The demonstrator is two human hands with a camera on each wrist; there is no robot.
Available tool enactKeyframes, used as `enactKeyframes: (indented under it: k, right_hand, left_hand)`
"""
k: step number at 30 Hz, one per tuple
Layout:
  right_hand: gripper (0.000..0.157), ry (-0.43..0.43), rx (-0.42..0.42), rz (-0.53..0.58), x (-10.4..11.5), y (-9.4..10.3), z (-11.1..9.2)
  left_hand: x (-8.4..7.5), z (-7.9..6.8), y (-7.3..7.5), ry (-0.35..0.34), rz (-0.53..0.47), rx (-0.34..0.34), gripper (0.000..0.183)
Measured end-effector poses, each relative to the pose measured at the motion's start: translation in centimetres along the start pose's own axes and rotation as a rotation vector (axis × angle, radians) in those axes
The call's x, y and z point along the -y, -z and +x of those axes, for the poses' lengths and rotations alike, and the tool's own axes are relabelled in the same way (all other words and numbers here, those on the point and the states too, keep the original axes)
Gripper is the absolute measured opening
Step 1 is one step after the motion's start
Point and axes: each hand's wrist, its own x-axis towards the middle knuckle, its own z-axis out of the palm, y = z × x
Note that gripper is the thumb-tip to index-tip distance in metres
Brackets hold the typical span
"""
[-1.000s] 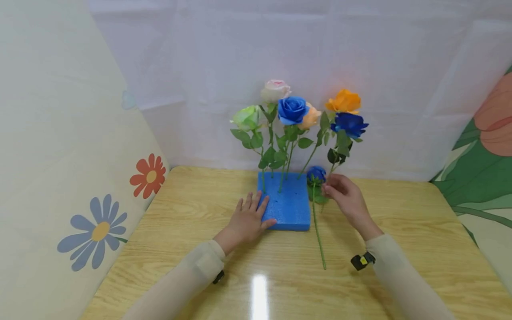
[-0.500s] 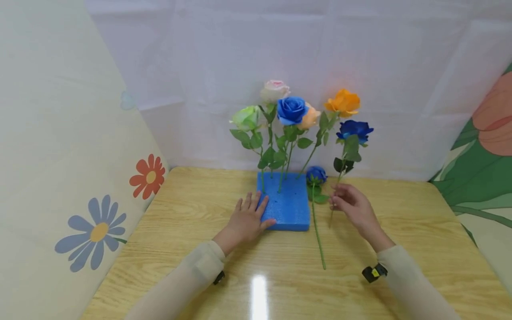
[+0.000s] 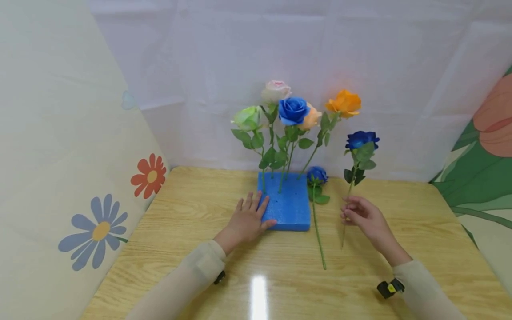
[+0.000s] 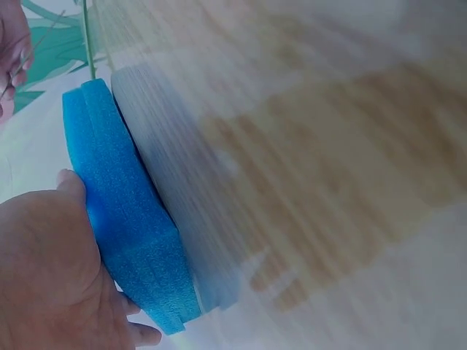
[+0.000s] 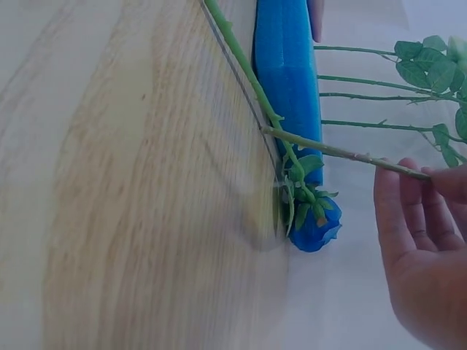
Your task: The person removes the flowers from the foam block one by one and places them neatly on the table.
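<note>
My left hand [image 3: 245, 221] rests with spread fingers on the left edge of a blue foam block [image 3: 290, 209]; the left wrist view shows the palm against the foam block's [image 4: 135, 197] side. To the block's right, my right hand [image 3: 366, 218] pinches the stem of a dark blue rose [image 3: 362, 141], held upright with its bloom on top. In the right wrist view the held stem [image 5: 343, 153] slants out from the fingertips, its lower end free. Another blue rose [image 3: 317, 174] lies on the table beside the block, its stem toward me.
Standing in the block are a green rose [image 3: 247, 118], a pale pink rose [image 3: 276, 91], a bright blue rose [image 3: 293, 110], a peach rose [image 3: 311, 117] and an orange rose [image 3: 344, 103] leaning right. A white cloth [image 3: 224, 58] hangs behind the wooden table [image 3: 192, 200].
My right hand has moved right and toward me with the dark blue rose, away from the block and the lying rose. The left hand has stayed in place.
</note>
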Motion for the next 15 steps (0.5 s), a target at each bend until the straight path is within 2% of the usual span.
enactKeyframes:
  k: [7, 15]
  right_hand:
    - [0.045, -0.058, 0.032, -0.004, -0.1, 0.3, -0.8]
    - [0.046, -0.102, 0.069, 0.002, -0.5, 0.5, -1.3]
  left_hand:
    - [-0.1, -0.1, -0.1, -0.002, 0.008, 0.008, 0.088]
    - [0.1, 0.0, -0.3, -0.018, -0.009, -0.02, 0.088]
